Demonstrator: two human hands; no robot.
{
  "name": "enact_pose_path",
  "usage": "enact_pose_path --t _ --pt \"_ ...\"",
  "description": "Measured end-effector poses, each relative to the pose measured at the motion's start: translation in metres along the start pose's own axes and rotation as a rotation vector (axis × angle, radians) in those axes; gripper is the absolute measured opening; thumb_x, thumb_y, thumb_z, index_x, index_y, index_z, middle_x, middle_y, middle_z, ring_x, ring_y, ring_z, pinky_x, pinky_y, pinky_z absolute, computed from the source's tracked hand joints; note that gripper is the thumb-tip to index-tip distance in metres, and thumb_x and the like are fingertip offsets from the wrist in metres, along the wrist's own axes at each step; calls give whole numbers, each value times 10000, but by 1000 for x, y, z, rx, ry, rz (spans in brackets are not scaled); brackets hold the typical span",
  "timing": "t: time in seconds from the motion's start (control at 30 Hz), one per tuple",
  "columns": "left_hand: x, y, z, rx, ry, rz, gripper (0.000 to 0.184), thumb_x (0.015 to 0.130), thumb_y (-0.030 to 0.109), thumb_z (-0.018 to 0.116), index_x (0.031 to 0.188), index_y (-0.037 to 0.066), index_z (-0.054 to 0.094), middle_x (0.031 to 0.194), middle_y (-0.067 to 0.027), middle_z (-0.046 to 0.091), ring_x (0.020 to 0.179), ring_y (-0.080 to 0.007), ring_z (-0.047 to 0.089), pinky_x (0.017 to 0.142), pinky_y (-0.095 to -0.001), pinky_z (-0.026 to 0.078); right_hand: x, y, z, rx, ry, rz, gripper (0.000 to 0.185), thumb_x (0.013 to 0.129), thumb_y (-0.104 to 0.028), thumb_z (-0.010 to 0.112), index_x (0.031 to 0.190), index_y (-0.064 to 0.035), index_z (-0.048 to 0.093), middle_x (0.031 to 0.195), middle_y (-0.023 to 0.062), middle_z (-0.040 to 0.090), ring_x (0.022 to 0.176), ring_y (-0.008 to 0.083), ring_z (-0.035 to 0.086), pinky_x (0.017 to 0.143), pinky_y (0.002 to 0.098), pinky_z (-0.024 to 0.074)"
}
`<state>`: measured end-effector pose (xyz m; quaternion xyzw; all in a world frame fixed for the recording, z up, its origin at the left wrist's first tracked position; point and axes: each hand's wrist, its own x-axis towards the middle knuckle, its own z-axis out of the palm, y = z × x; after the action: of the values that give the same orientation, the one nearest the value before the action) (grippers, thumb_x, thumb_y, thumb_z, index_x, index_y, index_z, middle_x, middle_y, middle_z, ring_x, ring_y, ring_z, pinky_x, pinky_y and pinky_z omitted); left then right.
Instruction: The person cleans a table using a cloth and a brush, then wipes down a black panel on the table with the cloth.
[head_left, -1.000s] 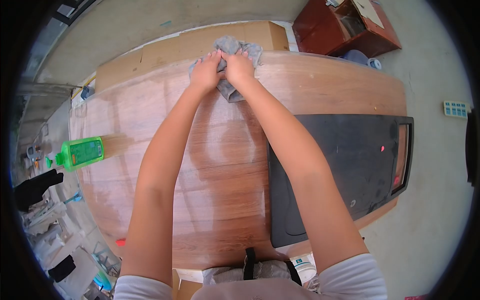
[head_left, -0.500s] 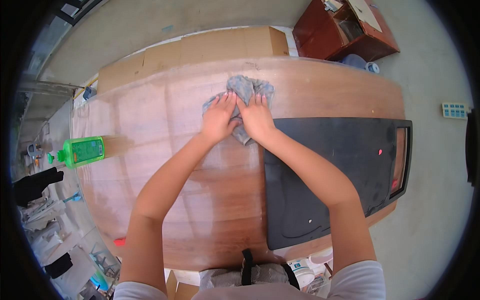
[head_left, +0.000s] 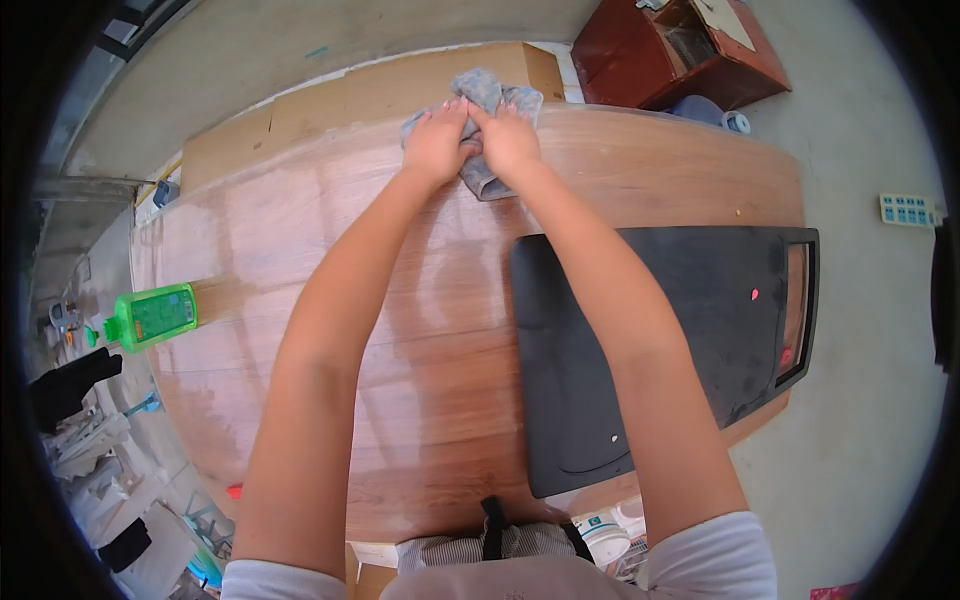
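Gray cloth (head_left: 486,186) observed at the far edge of the wooden table (head_left: 440,350). I have the left hand (head_left: 433,147) and right hand (head_left: 510,147) side by side on it, palms down, fingers extended rather than closed around it. I record a green bottle (head_left: 158,315) at the table's left edge and a black panel (head_left: 730,320) on its right part.

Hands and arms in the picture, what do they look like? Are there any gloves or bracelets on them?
The left hand and right hand have no gloves, and no rings show. No watch or bracelet shows on either wrist. The forearms are uncovered. A pale grey, plain-looking left sleeve and a matching right sleeve cover the upper arms.
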<state>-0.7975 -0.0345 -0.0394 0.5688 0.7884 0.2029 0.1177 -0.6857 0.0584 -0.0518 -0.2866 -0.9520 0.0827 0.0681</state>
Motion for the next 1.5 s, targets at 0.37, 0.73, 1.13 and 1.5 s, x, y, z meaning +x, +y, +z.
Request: enact_pose_path --t 0.37,0.73,1.13,1.5 --pt "-103 26 -3 59 -41 145 761 797 239 712 1406 -65 373 1411 -219 471 1331 -341 436 1096 -453 350 -88 -32 -35 -14 -223 -121 605 836 -178 635 1397 -58 441 1244 421 499 1150 513 542 982 490 449" --pt "-18 13 9 86 74 -8 732 813 250 702 1416 -13 382 1416 -204 473 1332 -336 434 1101 -462 343 -9 0 -26 124 -63 -44 531 830 -123 633 1346 -198 535 1199 321 563 1149 472 536 992 494 427" --pt "-61 19 2 -491 -265 247 548 915 187 626 1404 15 451 1462 -209 420 1383 -333 376 1160 -407 261 -89 51 -55 357 -269 -59 504 816 -279 722 1302 -308 595 1421 244 447 1225 351 541 964 395 479" --pt "32 131 67 -462 -440 392 573 984 271 499 1458 -8 337 1511 -204 341 1423 -326 293 1183 -395 228 -117 170 -113 341 -277 217 515 794 -113 732 1274 -264 624 1293 217 563 1282 349 485 1002 423 445"
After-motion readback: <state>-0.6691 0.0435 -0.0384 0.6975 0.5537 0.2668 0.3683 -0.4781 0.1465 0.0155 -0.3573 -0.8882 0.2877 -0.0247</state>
